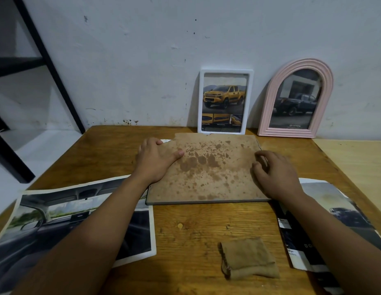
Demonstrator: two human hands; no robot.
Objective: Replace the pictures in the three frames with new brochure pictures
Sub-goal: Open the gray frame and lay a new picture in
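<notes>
Brown, stained backing board lies flat on the desk, the left hand spread flat on its left edge and the right hand curled, fingertips on its right edge. Two filled frames lean against the wall: one white frame, one pink arched frame. Two brochure pictures lie alongside, one left, one right.

Both forearms are bare to the frame's edge, with no sleeves, watch or rings visible on the left hand or right hand.
</notes>
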